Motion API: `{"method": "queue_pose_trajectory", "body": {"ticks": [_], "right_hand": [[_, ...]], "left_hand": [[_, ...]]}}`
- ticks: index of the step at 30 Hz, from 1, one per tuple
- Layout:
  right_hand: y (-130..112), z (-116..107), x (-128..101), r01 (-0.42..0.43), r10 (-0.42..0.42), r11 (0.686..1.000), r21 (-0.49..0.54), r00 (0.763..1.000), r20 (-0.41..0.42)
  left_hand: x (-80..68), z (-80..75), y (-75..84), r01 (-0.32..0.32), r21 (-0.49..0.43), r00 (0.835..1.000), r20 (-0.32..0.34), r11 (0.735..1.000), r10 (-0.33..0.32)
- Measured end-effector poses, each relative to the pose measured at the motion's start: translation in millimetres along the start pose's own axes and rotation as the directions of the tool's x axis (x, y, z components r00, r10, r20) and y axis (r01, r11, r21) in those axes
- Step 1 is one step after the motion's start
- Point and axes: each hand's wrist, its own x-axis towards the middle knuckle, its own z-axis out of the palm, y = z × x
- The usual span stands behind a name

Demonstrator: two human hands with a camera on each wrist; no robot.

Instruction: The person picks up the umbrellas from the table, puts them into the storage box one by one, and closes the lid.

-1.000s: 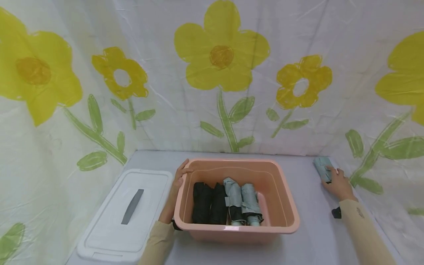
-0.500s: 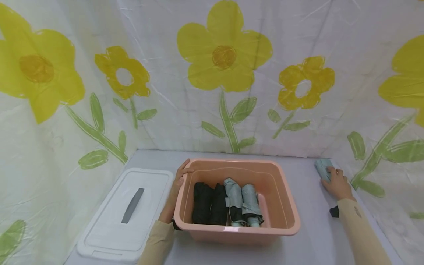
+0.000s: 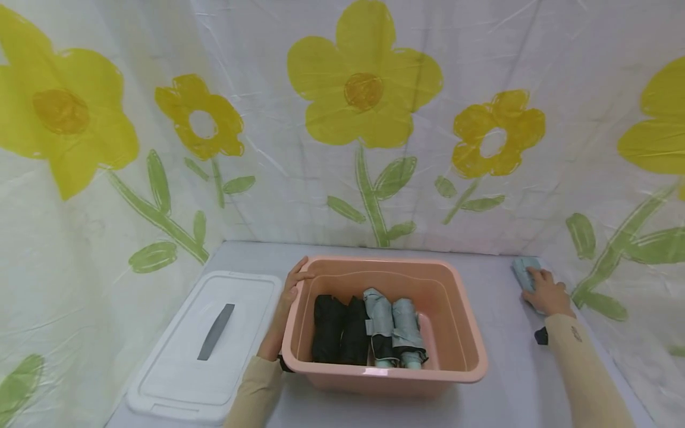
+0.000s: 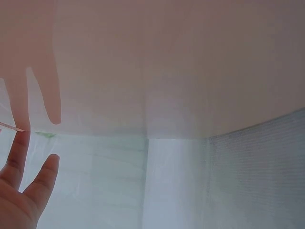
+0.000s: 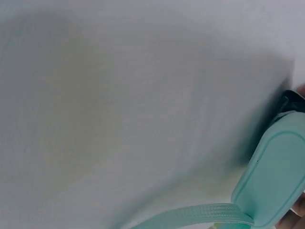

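A: Little has shifted since the earlier frames: the right hand [image 3: 544, 293] has stayed on the light blue folded umbrella [image 3: 524, 271] at the far right of the table [image 3: 514, 368], near the flowered backdrop [image 3: 342, 119], with only a slight drift of the view.

B: And the left hand [image 3: 289, 297]?

A: It is laid flat against the left wall of the pink tub [image 3: 465, 333], fingers straight, thumb hooked at the rim. Nothing is held by it.

B: Is the umbrella gripped?

A: The fingers are curled over it, so it is judged to be held; in the right wrist view only its mint handle end [image 5: 271, 176] and strap [image 5: 200, 212] are shown.

B: How is it likely to handle?

A: It is judged light, soft in its fabric and stiff along its core. It is best taken around the middle, since the strap would let it swing.

B: What else is seen?

A: Four folded umbrellas [image 3: 369, 327] are lined up in the tub, and a white lid [image 3: 182, 362] is lying to its left.
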Motion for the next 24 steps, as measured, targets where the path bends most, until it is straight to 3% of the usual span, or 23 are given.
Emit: {"method": "queue_pose_trajectory", "body": {"ticks": [6,13,15,18,24], "right_hand": [[-2,1,5,-0.046,0.046,0.999,0.029,0.999,0.004],[0,0,5,-0.036,0.036,0.999,0.019,0.999,-0.006],[-1,-2,4,-0.025,0.026,1.000,0.018,1.000,-0.006],[-3,-6,1,-0.003,0.003,1.000,0.019,1.000,-0.005],[-6,-14,-2,0.023,-0.024,1.000,0.003,0.999,0.047]], "left_hand": [[4.4,-1.1,4.9,0.006,-0.002,1.000,0.002,1.000,-0.006],[-25.7,-2.1,-14.0,0.090,-0.010,0.996,0.003,0.996,-0.090],[-27.5,-2.0,-15.2,0.106,-0.024,0.994,0.002,0.994,-0.106],[-11.5,-0.2,-0.6,0.099,-0.045,0.995,-0.005,0.994,-0.100],[65.7,9.5,75.3,0.027,-0.027,0.999,-0.019,0.999,-0.028]]}}
